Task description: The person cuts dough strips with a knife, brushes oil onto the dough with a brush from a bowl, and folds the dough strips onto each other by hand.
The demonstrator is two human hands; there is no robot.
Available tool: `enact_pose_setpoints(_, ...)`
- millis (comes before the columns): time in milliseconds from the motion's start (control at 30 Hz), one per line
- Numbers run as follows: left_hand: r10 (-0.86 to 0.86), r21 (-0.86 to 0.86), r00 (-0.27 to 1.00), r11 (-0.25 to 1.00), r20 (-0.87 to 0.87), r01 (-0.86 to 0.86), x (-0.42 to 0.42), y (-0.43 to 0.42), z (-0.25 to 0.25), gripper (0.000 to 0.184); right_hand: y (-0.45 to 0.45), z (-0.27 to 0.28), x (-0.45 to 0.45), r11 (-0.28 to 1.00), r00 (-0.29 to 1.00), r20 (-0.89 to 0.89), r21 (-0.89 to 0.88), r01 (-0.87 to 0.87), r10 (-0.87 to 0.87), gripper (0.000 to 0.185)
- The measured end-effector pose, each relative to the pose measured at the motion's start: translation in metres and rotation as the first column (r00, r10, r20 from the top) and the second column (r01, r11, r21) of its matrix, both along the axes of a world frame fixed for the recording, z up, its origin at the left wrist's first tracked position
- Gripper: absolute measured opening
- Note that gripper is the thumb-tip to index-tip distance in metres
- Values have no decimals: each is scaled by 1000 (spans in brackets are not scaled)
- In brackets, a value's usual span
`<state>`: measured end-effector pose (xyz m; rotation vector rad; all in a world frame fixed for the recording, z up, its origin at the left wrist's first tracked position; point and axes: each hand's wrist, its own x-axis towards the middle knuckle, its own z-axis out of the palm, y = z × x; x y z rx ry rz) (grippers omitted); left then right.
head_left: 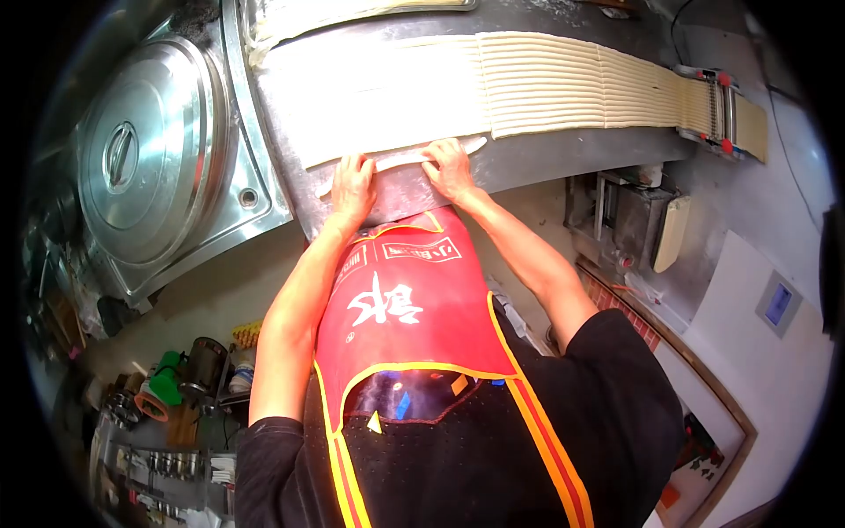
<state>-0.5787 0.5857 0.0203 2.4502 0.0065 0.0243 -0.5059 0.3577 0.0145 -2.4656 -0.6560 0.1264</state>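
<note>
A long strip of dough [400, 162] lies along the near edge of the metal table, tapering towards both ends. My left hand [353, 183] is closed on it near its left part, fingers curled over the top. Towards its right end, my right hand [449, 165] grips the same strip between thumb and fingers. Just beyond both hands a wide sheet of dough [396, 97] stretches across the table, overexposed at the left. Its right portion shows parallel dough strips [541, 84] lying side by side.
A large round metal lid [145, 154] covers a steel unit on the left. At the table's right end stands a roller machine [723, 114] with red knobs, dough passing through it. A metal tray [378, 11] sits at the far edge. Utensils and containers [202, 365] crowd the lower left.
</note>
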Motion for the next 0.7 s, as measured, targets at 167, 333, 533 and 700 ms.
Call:
enact_pose_setpoints(167,-83,182,974,982,210,44,14,7,0,15,3,8,15,999,987,152,-17,-39,41,20)
enact_pose_setpoints(333,-136,263,971,961,196,81,12,1,-5,17,-2,-5,15,994,977,185,-36,-99,104,23)
enact_pose_setpoints(533,-48,261,992,965,121,15,10,-5,5,17,2,-1,16,994,976,187,-54,-100,108,27)
enact_pose_setpoints(700,-65,197,995,979,74,49,11,0,6,17,-8,-1,19,986,966,197,-37,-163,167,34)
